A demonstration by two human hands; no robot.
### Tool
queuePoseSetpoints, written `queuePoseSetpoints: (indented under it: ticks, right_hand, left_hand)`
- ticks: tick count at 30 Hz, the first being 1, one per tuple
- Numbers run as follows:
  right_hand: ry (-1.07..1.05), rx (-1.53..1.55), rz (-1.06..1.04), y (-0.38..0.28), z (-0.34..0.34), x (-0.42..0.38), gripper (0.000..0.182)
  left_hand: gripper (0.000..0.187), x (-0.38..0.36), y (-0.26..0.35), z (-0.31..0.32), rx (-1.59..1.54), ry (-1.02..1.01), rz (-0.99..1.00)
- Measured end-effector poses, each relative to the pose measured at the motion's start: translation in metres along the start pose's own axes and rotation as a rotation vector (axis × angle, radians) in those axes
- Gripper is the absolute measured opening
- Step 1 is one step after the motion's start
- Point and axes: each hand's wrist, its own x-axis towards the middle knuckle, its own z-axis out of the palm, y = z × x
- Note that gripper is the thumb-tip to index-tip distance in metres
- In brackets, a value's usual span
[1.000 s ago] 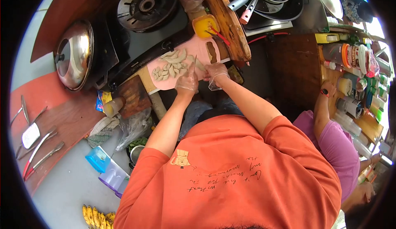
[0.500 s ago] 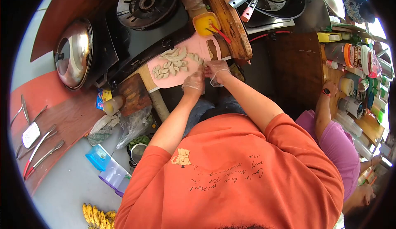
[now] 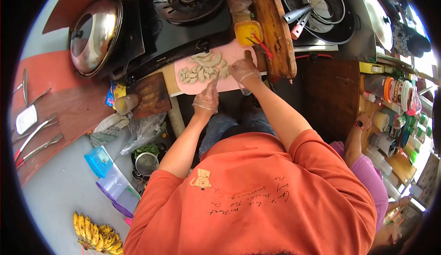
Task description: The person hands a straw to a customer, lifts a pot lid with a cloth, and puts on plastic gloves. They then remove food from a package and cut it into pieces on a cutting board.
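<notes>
A pink cutting board (image 3: 197, 87) holds pale, cut pieces of food (image 3: 200, 73), with longer curved slices (image 3: 209, 61) behind them. My left hand (image 3: 206, 99), in a clear plastic glove, is closed at the board's front edge around a thin, blade-like thing that points up toward the pieces. My right hand (image 3: 245, 75), also gloved, lies over the right part of the board beside the pieces, its fingers bent downward; what they hold, if anything, is hidden. Just behind it is the brown slot (image 3: 248, 55) of the board.
Behind the board stands a black stove (image 3: 190, 25). A yellow container with a red-handled utensil (image 3: 248, 32) is at the back right, beside a wooden beam (image 3: 278, 34). Pans (image 3: 321, 7) lie beyond. Bananas (image 3: 94, 234) are lower left. Another person's arm (image 3: 356, 140) is at the right.
My left hand has moved down and left, away from my right hand, which now reaches farther over the board. The view has shifted, and the pieces lie closer together.
</notes>
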Motion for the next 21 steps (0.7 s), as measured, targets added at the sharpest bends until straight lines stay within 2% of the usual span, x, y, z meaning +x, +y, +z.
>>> queuePoseSetpoints:
  ticks: [1, 4, 5, 7, 9, 10, 11, 12, 13, 15, 17, 18, 19, 21]
  right_hand:
    - [-0.024, -0.178, -0.065, -0.006, -0.009, 0.001, 0.044]
    - [0.062, -0.193, -0.161, -0.002, -0.014, 0.014, 0.044]
    - [0.221, -0.138, -0.166, -0.002, -0.005, 0.019, 0.036]
    - [0.251, -0.095, -0.219, -0.012, 0.004, 0.024, 0.034]
    - [0.279, -0.051, -0.278, -0.029, 0.011, 0.029, 0.034]
    - [0.228, 0.009, -0.153, -0.041, 0.014, 0.032, 0.034]
    - [0.178, 0.067, -0.027, -0.051, 0.014, 0.034, 0.035]
    - [0.168, 0.055, -0.045, -0.05, 0.019, 0.043, 0.035]
    - [0.163, 0.05, -0.047, -0.044, 0.026, 0.055, 0.035]
    - [0.159, 0.042, -0.051, -0.042, 0.028, 0.062, 0.035]
    - [0.259, 0.06, 0.053, -0.048, 0.011, 0.036, 0.034]
    - [0.269, 0.059, 0.062, -0.04, 0.01, 0.028, 0.034]
    - [0.278, 0.16, 0.052, -0.026, 0.012, 0.02, 0.031]
    - [0.301, 0.264, 0.055, -0.003, 0.015, 0.002, 0.028]
  left_hand:
    - [0.031, -0.001, -0.002, -0.001, 0.001, 0.008, -0.01]
    - [0.034, -0.003, 0.004, 0.007, -0.04, -0.061, 0.011]
    - [0.035, -0.001, 0.008, 0.013, -0.001, -0.127, 0.048]
    - [0.035, 0.008, 0.017, 0.025, 0.037, -0.175, 0.062]
    - [0.032, 0.024, 0.026, 0.039, 0.173, -0.469, 0.054]
    - [0.032, 0.033, 0.033, 0.042, 0.169, -0.45, 0.034]
    - [0.029, 0.042, 0.039, 0.045, 0.209, -0.549, -0.045]
    - [0.027, 0.05, 0.042, 0.044, 0.248, -0.651, -0.123]
    - [0.027, 0.056, 0.042, 0.043, 0.247, -0.696, -0.111]
    - [0.03, 0.057, 0.036, 0.04, 0.291, -0.651, -0.117]
    - [0.033, 0.055, 0.03, 0.039, 0.336, -0.619, -0.098]
    - [0.039, 0.05, 0.027, 0.036, 0.302, -0.513, -0.17]
    - [0.046, 0.047, 0.025, 0.033, 0.267, -0.411, -0.239]
    - [0.053, 0.046, 0.022, 0.028, 0.271, -0.405, -0.226]
